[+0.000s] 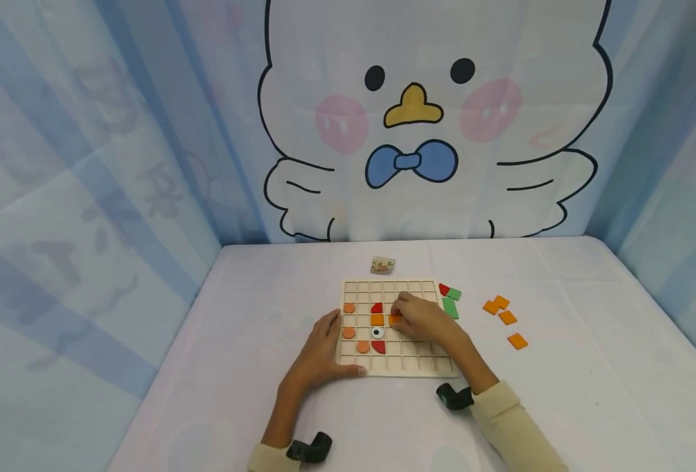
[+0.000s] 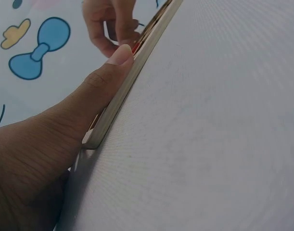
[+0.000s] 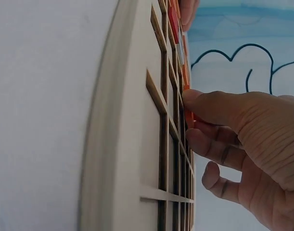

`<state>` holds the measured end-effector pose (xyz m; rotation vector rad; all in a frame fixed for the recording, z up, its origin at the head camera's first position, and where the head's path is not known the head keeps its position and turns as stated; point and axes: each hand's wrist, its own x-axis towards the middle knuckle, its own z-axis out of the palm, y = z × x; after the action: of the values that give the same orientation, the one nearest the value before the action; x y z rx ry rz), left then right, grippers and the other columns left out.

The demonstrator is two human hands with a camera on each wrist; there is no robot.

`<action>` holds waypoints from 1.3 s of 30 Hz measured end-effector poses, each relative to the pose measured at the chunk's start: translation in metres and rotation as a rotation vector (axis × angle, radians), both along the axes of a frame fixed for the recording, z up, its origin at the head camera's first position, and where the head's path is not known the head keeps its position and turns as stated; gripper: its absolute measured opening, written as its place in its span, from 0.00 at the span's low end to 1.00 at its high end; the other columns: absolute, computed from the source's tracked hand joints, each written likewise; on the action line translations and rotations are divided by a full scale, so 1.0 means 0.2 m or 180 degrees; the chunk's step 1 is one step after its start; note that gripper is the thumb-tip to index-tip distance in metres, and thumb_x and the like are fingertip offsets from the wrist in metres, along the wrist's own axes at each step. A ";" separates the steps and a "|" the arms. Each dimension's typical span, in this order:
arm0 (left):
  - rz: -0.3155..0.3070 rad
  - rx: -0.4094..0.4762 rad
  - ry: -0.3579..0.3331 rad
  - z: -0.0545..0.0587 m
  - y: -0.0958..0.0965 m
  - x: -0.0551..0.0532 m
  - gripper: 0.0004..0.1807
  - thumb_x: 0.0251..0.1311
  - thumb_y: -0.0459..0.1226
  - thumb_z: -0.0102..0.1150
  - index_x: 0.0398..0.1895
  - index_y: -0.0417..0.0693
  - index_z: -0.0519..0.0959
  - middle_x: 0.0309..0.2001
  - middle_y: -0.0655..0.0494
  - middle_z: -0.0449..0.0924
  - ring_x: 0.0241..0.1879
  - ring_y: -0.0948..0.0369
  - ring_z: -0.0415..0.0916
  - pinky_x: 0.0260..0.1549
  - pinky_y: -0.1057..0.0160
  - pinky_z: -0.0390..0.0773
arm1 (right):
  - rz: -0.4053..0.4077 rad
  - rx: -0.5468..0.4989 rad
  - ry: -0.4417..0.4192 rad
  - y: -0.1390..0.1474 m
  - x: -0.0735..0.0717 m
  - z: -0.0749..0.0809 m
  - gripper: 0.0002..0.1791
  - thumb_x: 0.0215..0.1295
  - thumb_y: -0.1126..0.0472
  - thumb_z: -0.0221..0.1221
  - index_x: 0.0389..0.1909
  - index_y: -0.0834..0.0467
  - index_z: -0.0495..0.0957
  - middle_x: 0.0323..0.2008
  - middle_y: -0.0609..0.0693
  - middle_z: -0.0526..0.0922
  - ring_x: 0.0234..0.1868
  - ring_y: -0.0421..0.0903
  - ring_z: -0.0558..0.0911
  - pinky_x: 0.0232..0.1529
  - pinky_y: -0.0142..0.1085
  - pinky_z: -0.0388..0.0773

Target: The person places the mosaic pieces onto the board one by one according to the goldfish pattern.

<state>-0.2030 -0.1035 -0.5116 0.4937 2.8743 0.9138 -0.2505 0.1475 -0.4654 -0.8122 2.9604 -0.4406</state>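
A wooden grid board (image 1: 407, 364) lies on the table, with my left hand (image 1: 318, 354) at its near left corner. The left thumb (image 2: 106, 74) lies straight along the board's front edge while the fingers rest by its left side. Over the middle of the grid, my right hand (image 1: 424, 319) pinches an orange square tile (image 1: 393, 320) between thumb and fingers, close at the surface. Left of that tile sit another orange square (image 1: 377, 320), a white eye disc (image 1: 377, 332), red quarter-round pieces (image 1: 378, 347) and orange round pieces (image 1: 349, 333) in their cells.
Beside the board's right edge lie green pieces (image 1: 450, 308) and a red piece (image 1: 444, 289). Farther right, several orange squares (image 1: 517, 341) are scattered. A small picture card (image 1: 382, 265) is behind the board. A printed curtain (image 1: 336, 196) stands at the table's back.
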 end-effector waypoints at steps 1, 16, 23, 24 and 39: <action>-0.0001 -0.0005 -0.0003 0.00 0.00 0.00 0.70 0.36 0.69 0.70 0.78 0.46 0.47 0.78 0.50 0.45 0.77 0.52 0.46 0.72 0.48 0.58 | -0.0007 0.0002 0.0008 -0.01 0.00 0.00 0.13 0.63 0.55 0.65 0.44 0.59 0.81 0.41 0.48 0.76 0.33 0.41 0.74 0.39 0.36 0.78; -0.0016 0.0001 -0.0005 0.00 0.01 0.01 0.70 0.36 0.69 0.70 0.78 0.46 0.46 0.78 0.50 0.45 0.77 0.52 0.45 0.72 0.48 0.58 | -0.0094 0.0014 -0.0020 -0.03 -0.02 -0.02 0.15 0.62 0.54 0.66 0.45 0.58 0.81 0.43 0.48 0.78 0.36 0.42 0.77 0.45 0.39 0.80; -0.0008 0.0055 -0.0023 0.00 0.01 0.01 0.70 0.36 0.68 0.71 0.78 0.45 0.47 0.78 0.50 0.45 0.76 0.52 0.46 0.72 0.47 0.57 | -0.0109 -0.0013 -0.0050 -0.03 -0.02 -0.01 0.15 0.62 0.53 0.66 0.45 0.57 0.81 0.42 0.48 0.78 0.35 0.42 0.76 0.44 0.38 0.80; -0.0008 0.0060 -0.0021 0.00 0.01 0.01 0.70 0.36 0.68 0.71 0.78 0.45 0.47 0.78 0.50 0.45 0.76 0.52 0.46 0.72 0.47 0.57 | -0.0112 -0.0014 -0.0064 -0.03 -0.02 -0.01 0.15 0.62 0.53 0.66 0.45 0.57 0.81 0.43 0.48 0.78 0.36 0.42 0.76 0.45 0.38 0.80; -0.0019 0.0043 -0.0030 0.01 0.00 0.01 0.70 0.37 0.67 0.71 0.78 0.45 0.46 0.78 0.50 0.44 0.76 0.52 0.46 0.72 0.47 0.58 | -0.0096 -0.0169 -0.0171 -0.02 -0.02 -0.02 0.15 0.62 0.54 0.66 0.46 0.57 0.81 0.44 0.48 0.77 0.38 0.43 0.76 0.47 0.39 0.79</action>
<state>-0.2013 -0.1027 -0.5095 0.4975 2.8586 0.9328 -0.2545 0.1433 -0.4686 -0.7490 2.9265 -0.5358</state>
